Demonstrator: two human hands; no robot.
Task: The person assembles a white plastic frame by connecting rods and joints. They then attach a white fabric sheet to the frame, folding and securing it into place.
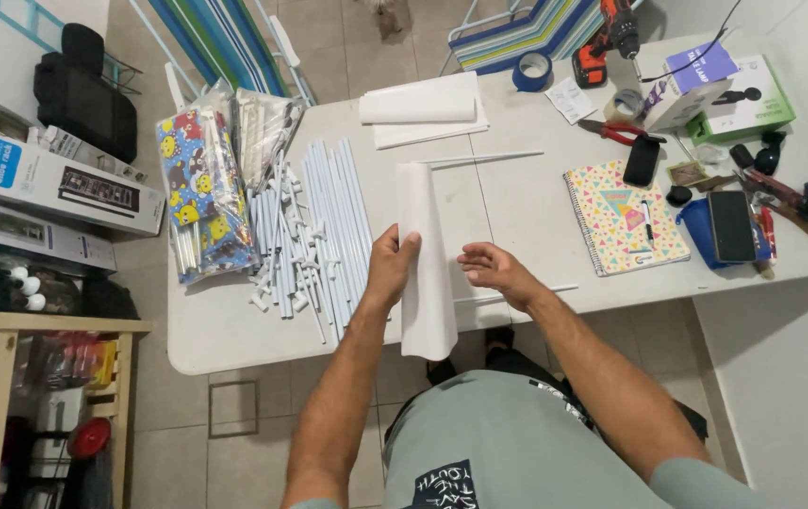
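My left hand (390, 269) grips a white sheet of paper rolled into a long cone (426, 273), which lies across the front of the white table (225, 325) and hangs past its edge. My right hand (491, 269) hovers just right of the cone, fingers loosely curled and holding nothing. A thin white stick (484, 158) lies beyond the cone's far end. A pile of white plastic tubes (324, 231) is spread out left of my left hand.
Bags of colourful cartoon-print material (201, 193) lie at the table's left. Folded white paper (423, 108), blue tape roll (534, 71), a drill (607, 38), pliers (616, 130), a spiral notebook (623, 217), phones and boxes fill the right side. Boxes and a wooden shelf (46, 325) stand left.
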